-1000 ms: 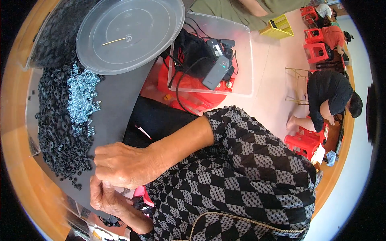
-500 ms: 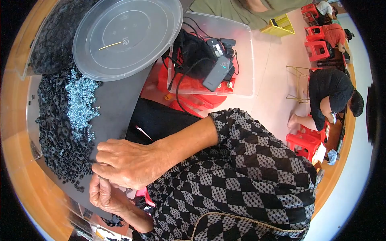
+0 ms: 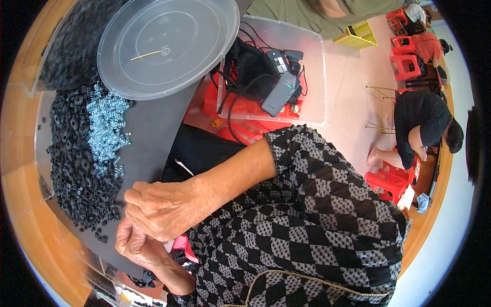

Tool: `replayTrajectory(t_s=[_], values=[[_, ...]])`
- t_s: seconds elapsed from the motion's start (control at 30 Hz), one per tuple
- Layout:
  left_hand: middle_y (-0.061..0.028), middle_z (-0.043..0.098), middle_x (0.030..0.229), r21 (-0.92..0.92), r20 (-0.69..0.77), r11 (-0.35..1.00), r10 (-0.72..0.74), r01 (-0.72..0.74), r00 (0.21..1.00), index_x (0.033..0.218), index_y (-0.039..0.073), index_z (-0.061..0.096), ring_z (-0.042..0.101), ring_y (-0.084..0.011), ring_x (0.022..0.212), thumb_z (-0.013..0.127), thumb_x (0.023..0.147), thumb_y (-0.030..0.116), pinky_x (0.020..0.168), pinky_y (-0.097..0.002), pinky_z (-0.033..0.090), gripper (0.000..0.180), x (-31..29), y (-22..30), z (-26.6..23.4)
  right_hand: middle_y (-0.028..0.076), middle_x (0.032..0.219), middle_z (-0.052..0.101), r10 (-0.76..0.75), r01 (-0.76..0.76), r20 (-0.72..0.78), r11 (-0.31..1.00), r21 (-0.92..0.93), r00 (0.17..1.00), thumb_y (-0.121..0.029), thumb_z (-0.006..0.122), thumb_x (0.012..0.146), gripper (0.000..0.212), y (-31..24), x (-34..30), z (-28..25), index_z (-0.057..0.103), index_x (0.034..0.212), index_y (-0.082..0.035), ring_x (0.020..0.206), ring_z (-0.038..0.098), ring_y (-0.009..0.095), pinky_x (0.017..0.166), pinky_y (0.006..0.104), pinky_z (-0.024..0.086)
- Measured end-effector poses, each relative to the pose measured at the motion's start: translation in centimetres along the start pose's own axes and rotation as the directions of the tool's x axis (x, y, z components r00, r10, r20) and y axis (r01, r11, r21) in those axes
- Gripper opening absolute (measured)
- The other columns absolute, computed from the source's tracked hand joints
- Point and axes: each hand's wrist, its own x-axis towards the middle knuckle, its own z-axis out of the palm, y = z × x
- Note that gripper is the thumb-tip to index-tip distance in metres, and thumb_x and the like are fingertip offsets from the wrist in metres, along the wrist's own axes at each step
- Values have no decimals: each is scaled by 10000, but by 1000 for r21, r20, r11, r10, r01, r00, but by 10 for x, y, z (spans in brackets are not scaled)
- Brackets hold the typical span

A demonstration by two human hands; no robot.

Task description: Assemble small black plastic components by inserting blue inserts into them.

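My right hand (image 3: 166,207) is closed, back upward, with its fingers curled together over the edge of the dark table. Just below it, my left hand (image 3: 140,248) is pinched shut, its fingertips meeting the right ones. Whatever they hold is small and hidden between the fingers. Beside them on the tabletop lies a heap of small black plastic parts (image 3: 76,169). Along its inner side runs a pile of shiny bluish-silver coil springs (image 3: 106,133). No loose piece can be made out at the fingertips.
A round translucent lid (image 3: 204,61) carrying a thin yellow stick (image 3: 146,55) lies above the springs. A clear plastic bin (image 3: 322,97) holds cables, black cloth and a grey handheld device (image 3: 279,94). A person in green (image 3: 332,18) is at the top; others sit by red stools (image 3: 388,184).
My right hand's fingers have curled in and shifted slightly over the left fingertips. The left hand stays pinched. The whole view has moved a little.
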Motion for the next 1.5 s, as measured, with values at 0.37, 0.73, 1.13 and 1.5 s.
replayTrajectory(t_s=[0.37, 0.73, 1.13, 1.5], values=[[-102, 634, 858, -5, -85, 999, -34, 34, 996, 882, -117, 621, 596, -170, 778, 727, 723, 133, 727, -291, 490, 314, 5, 5, 1, 129, 640, 581, 15, -12, -82, 999, 48, 996, -244, 608, 640, 274, 2, 3, 14, 588, 587, 24, 626, 512, 244, 468, 351, 366], [-106, 655, 869, -202, 9, 968, -149, 148, 989, 919, -83, 620, 622, -162, 742, 701, 751, 41, 710, -251, 512, 225, 7, 3, -16, 85, 650, 512, -29, 22, 108, 997, 69, 994, -211, 611, 643, 244, 8, 6, 4, 562, 635, 28, 647, 451, 198, 517, 304, 344], [-75, 654, 773, -282, -97, 957, -104, 73, 990, 937, -80, 671, 562, -115, 578, 738, 719, 35, 500, -205, 422, 256, -6, -9, -14, 53, 669, 446, -91, 97, -37, 978, 183, 995, -146, 656, 638, 169, 3, 3, 25, 525, 648, -40, 590, 429, 187, 501, 315, 346], [-83, 659, 741, -416, 24, 894, -171, 165, 985, 953, -47, 676, 455, -66, 470, 708, 793, 45, 435, -198, 367, 188, -6, -14, -13, 152, 821, 534, -33, 25, 62, 992, 124, 998, -137, 672, 670, 446, -1, 2, 28, 540, 994, 140, 703, 517, 259, 628, 348, 474]])
